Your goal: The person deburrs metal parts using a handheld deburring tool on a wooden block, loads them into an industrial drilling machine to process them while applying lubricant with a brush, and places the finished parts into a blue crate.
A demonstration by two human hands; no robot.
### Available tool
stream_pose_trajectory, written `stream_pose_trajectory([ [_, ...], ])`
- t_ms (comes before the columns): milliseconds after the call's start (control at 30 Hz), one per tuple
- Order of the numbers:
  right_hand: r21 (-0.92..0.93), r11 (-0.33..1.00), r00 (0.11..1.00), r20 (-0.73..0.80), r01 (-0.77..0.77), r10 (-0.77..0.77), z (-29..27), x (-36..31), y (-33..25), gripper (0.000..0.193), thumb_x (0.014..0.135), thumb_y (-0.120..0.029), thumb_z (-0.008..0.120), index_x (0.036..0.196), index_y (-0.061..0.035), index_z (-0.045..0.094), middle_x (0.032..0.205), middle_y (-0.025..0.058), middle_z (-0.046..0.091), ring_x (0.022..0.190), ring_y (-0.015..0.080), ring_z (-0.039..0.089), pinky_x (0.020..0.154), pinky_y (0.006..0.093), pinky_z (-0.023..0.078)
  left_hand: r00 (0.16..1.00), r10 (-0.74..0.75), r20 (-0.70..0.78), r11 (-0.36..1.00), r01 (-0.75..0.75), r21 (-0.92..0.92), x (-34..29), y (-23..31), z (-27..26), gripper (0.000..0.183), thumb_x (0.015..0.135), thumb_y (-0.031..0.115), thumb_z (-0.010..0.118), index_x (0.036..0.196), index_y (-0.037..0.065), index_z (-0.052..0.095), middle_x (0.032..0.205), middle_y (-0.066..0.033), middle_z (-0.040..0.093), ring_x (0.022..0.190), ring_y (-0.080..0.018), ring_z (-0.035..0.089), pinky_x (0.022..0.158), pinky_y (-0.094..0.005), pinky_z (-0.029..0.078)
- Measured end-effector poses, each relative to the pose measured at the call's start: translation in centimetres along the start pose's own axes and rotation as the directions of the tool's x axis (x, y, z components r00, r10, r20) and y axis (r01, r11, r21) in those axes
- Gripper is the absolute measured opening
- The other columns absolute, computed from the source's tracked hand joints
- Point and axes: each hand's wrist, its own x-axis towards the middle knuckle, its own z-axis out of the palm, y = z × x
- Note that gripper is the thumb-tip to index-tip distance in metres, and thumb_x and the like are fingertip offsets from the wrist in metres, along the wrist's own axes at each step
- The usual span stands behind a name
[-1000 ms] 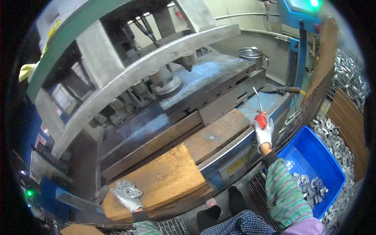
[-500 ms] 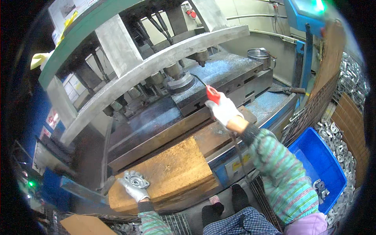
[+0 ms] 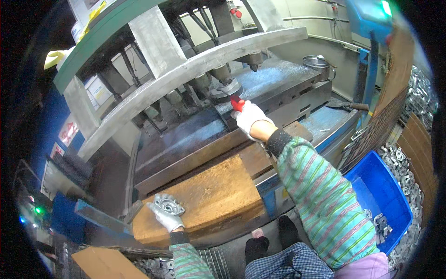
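Clearly, the press (image 3: 158, 44) fills the far side, with open room between its bed (image 3: 274, 75) and beam (image 3: 195, 66). Near left lies a wooden block (image 3: 220, 190), its top stretching right; near right, a blue bin (image 3: 377, 186). The left hand (image 3: 165, 218) holds a metal part (image 3: 170, 205) at the block's left end. The right hand (image 3: 253, 120) grips a red air gun (image 3: 237, 103) by the bed's near edge.

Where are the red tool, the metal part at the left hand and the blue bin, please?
Red tool (image 3: 237, 103), head view: on its red body.
Metal part (image 3: 171, 206), head view: on its upper face.
Blue bin (image 3: 386, 193), head view: on its inner right wall.
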Motion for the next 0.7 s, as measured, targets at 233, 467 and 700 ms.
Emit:
stream_pose_trajectory([
  [233,0.235,0.972,0.991,0.126,0.022,-0.052,0.7,-5.4,-0.3,0.039,0.089,-0.029,0.055,0.113,0.0017,0.052,0.102,0.0282,0.061,0.097,0.04,0.06,0.085,0.0437,0.047,0.957,-0.106,0.27,0.961,0.168,-0.219,1.4,-0.1,-0.8,0.045,0.095,0.055,0.04,0.085,0.013,0.051,0.068,0.0002,0.048,0.049,-0.0091,0.038,0.04,-0.0244,0.031],
  [467,0.393,0.919,0.865,0.451,0.028,-0.219,7.6,-21.1,-0.9,0.048,0.092,-0.035,0.055,0.125,-0.0015,0.046,0.103,0.0268,0.062,0.098,0.0418,0.06,0.083,0.0418,0.048,0.992,-0.13,-0.006,0.989,0.129,-0.069,0.9,0.0,-0.9,0.059,0.096,0.058,0.036,0.11,0.004,0.057,0.085,-0.0094,0.063,0.074,-0.0221,0.061,0.063,-0.0327,0.052],
  [700,0.12,0.99,0.767,0.641,-0.073,-0.022,11.5,-23.8,-0.5,0.045,0.091,-0.044,0.053,0.104,-0.0009,0.049,0.089,0.0266,0.064,0.086,0.0443,0.061,0.075,0.0492,0.048,0.991,-0.128,0.031,0.985,0.131,-0.113,0.6,0.2,-0.7,0.06,0.096,0.058,0.035,0.111,0.002,0.054,0.088,-0.0118,0.062,0.076,-0.0231,0.061,0.066,-0.0342,0.052],
])
